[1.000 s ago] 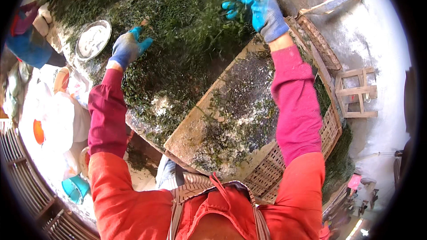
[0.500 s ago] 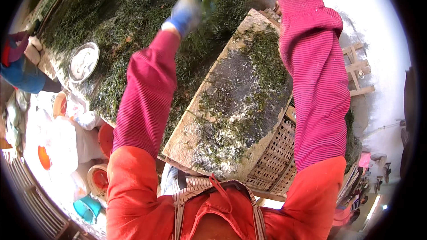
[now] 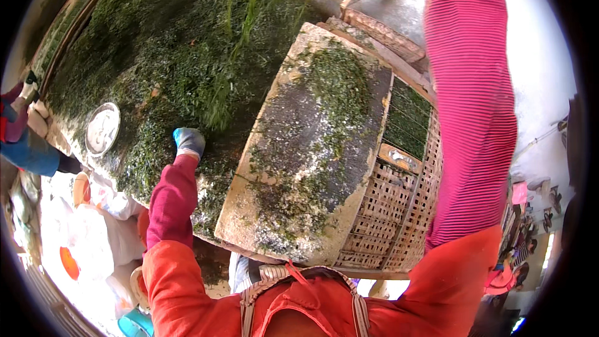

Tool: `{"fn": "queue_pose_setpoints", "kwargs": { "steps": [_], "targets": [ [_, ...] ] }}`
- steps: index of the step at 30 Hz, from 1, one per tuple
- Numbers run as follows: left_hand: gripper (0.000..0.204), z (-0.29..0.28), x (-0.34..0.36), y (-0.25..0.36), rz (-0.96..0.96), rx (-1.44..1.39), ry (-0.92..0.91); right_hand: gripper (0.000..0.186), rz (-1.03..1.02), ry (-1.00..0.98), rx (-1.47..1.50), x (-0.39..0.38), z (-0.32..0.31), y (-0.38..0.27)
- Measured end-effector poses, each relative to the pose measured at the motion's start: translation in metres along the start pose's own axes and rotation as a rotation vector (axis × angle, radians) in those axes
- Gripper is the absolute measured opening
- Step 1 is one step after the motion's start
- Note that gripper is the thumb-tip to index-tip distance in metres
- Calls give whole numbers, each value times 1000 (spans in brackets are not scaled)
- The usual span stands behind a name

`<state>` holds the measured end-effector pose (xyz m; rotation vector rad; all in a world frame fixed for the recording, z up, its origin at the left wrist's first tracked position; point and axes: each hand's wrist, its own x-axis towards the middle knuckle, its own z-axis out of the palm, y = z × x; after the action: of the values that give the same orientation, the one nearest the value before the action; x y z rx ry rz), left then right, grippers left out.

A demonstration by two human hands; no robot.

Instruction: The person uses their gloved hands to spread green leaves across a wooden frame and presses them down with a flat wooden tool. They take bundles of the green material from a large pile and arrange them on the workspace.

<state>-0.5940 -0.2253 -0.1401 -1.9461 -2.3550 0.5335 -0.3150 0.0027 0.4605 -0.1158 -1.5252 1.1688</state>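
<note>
My left hand (image 3: 189,141), in a blue and grey glove, rests at the near edge of a large heap of dark green stringy plant matter (image 3: 156,50). Its fingers point down and are mostly hidden, so their grip cannot be told. My right arm reaches up past the top edge, and that hand is out of view. Long green strands (image 3: 249,12) dangle from the top of the picture over the heap. Before me lies a stone-edged slab (image 3: 299,131) with a dark surface, scattered with green bits and white grains.
A round metal bowl (image 3: 103,129) holding something whitish stands on the heap's left. Right of the slab is a woven slatted rack (image 3: 380,212), with a green-filled frame (image 3: 407,118) beyond. White sacks (image 3: 103,243) stand lower left. Another person's blue clothing (image 3: 31,150) shows at far left.
My left hand has come back toward me and down to the left. My right arm has stretched farther up and right, its wrist leaving view. Long strands now hang over the heap.
</note>
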Motion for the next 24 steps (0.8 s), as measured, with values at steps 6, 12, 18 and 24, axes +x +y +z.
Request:
{"fn": "queue_pose_setpoints", "kwargs": {
  "steps": [6, 12, 18, 24],
  "targets": [
    [75, -203, -73, 69, 608, -619, 412, 30, -140, -382, -386, -98, -41, -68],
    [97, -244, -159, 184, 1004, -3031, -655, 42, 1012, -390, 22, -411, -44, -38],
    [42, -206, -177, 278, 655, -2760, -668, 31, 1111, 349, 235, -636, -85, -28],
    [33, -221, -56, 283, 713, -2655, -741, 31, 1094, 339, 16, -615, -236, -65]
  ]
}}
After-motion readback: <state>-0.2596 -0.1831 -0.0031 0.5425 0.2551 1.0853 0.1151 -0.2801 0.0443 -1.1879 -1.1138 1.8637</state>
